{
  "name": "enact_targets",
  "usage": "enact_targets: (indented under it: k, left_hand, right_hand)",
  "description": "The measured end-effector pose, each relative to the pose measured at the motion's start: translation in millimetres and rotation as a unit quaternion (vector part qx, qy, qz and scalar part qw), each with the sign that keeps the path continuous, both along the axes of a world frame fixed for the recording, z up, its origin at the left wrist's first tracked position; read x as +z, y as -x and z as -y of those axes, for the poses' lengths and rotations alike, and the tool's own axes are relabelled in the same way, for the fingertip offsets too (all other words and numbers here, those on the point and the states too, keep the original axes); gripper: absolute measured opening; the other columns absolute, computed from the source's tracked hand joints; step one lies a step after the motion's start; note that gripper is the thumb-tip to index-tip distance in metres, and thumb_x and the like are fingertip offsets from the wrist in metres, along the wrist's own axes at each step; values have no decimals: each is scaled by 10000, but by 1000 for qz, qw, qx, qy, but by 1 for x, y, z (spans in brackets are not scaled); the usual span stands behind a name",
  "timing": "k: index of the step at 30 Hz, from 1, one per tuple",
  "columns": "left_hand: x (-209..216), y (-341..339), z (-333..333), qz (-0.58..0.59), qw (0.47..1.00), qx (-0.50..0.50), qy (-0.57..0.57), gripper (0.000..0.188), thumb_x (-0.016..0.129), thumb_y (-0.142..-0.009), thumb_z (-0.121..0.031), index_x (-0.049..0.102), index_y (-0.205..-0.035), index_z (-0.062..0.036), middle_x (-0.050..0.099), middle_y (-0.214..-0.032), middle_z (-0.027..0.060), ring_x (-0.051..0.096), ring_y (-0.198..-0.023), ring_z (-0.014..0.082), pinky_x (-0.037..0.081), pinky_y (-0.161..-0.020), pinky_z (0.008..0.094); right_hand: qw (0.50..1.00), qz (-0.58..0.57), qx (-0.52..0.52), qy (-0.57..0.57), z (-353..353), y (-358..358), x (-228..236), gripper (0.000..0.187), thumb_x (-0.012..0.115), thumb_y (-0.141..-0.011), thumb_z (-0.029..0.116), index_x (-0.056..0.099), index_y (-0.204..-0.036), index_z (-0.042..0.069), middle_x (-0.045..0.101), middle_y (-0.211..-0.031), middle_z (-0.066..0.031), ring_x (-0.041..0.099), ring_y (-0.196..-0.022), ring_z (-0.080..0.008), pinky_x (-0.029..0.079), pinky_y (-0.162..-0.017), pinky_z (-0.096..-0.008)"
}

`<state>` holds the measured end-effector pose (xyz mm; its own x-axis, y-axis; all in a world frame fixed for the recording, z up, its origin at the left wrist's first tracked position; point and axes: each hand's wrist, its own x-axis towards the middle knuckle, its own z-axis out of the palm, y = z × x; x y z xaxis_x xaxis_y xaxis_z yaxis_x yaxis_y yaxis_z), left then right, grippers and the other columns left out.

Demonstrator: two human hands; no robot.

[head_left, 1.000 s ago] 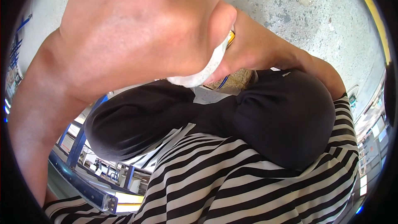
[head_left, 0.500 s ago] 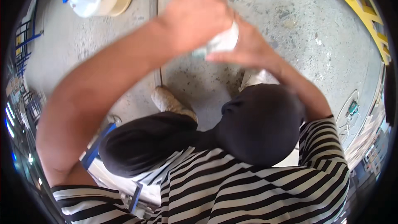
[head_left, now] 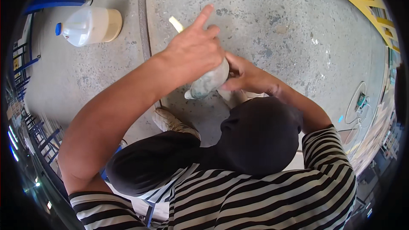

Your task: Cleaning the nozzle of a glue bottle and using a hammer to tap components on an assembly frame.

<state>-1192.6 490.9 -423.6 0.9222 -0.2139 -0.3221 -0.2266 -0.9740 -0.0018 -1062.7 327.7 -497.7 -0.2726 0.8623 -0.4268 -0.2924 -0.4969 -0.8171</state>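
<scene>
Head view: left hand point(head_left: 194, 53) wraps over a pale, grey-green rounded object point(head_left: 208, 83), maybe a bottle or bag, fingers curled on it, index finger sticking up free. Right hand point(head_left: 245, 76) meets it from the other side, fingers closed against its end, likely steadying or twisting it; the exact grip is hidden. A pale yellowish strip point(head_left: 176, 24) pokes out above the left hand. Object is held in the air over the concrete floor point(head_left: 277, 30), above the shoes point(head_left: 172, 121). White jug with blue cap point(head_left: 87, 26) lies well apart, upper left.
</scene>
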Motion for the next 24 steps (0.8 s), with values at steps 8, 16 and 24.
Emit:
enact_targets:
  k: [8, 16, 24]
  left_hand:
    - [-5, -12, 1, 45, 997, 25, -63, 107, 678, -765, -126, 773, -811, -118, 713, -834, 31, 619, -1014, 234, 178, -1194, 637]
    - [-24, -4, 10, 198, 977, -19, -80, 186, 631, -783, -187, 712, -914, -83, 676, -903, 90, 609, -1043, 275, 327, -1092, 699]
    - [-3, -3, 5, 374, 921, -101, -34, 169, 601, -820, -232, 656, -925, -111, 654, -1037, 90, 578, -1215, 284, 428, -1022, 630]
  right_hand:
    - [980, 177, -58, -77, -16, 8, -3, 729, 857, -734, 95, 487, -1361, 59, 626, -1209, -80, 574, -1125, -141, 480, -977, -346]
    - [994, 36, -19, 103, -15, -14, 36, 613, 867, -670, 92, 609, -1223, 38, 682, -1098, -89, 624, -1065, -185, 494, -934, -318]
    - [986, -151, 72, 3, -10, -11, 0, 751, 833, -745, 51, 478, -1406, 5, 630, -1281, -95, 557, -1207, -190, 446, -1033, -340]
